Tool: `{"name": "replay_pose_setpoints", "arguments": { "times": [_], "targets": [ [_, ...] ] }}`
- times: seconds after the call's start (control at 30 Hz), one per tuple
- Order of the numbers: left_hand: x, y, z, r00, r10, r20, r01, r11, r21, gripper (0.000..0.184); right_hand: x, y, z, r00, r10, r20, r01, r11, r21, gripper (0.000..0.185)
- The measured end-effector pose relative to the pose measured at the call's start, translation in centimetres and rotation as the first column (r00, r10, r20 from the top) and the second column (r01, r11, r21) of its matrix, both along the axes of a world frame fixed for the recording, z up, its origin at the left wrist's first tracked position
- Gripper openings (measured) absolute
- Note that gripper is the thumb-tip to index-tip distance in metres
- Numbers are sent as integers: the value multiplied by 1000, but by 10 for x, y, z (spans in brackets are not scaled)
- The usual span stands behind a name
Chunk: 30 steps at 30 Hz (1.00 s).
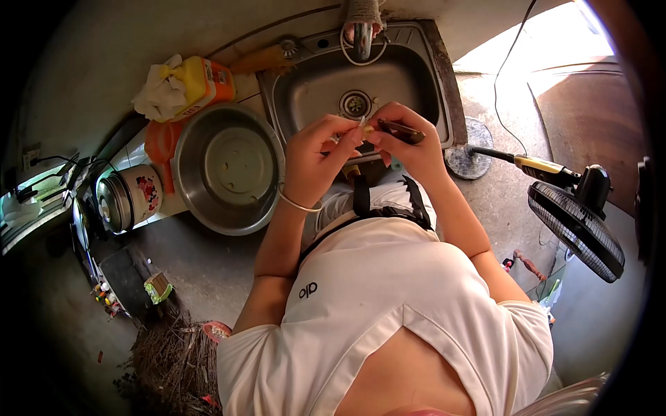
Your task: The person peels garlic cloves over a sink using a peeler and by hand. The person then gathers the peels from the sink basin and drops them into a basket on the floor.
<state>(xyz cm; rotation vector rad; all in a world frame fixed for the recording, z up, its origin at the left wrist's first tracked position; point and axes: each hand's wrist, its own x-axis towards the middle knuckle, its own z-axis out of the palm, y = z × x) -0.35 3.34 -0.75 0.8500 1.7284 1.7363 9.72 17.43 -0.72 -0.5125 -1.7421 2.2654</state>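
Over the near edge of the sink (291, 104), my two hands meet with their fingertips close together. My left hand (326, 142), with a bracelet at the wrist, is closed in a pinch on a small pale piece (368, 130), whose kind is too small to make out. My right hand (413, 142) is wrapped round what looks like a small knife (406, 132) with a dark handle; its tip is hidden near the pale piece. Behind the fingers, greenish scraps lie in the sink drain (355, 105).
To the left stands a large metal basin (267, 149) with a few small bits in it. Beyond are an orange dipper (163, 142), a yellow-orange jug (201, 83) and a patterned pot (144, 191). A fan (576, 229) stands at right; brushwood (173, 353) lies lower left.
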Motion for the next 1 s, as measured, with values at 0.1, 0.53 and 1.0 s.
{"name": "replay_pose_setpoints", "arguments": {
  "times": [0.1, 0.53, 1.0],
  "targets": [
    [2, 1, 1, 998, 29, -49, -29, 1000, 1, 9, -1, 0, -1, 1000, 1, -10, -1, 1000, 15, 11],
    [-1, 3, 5, 1000, -6, -13, 6, 1000, 16, 10, -1, 3, 2, 1000, 27, -15, -28, 998, -61, 14],
    [3, 4, 4, 978, 23, -207, -30, 999, -30, 7, 2, 2, 2, 999, 12, -47, -10, 998, 55, 10]
  ]
}}
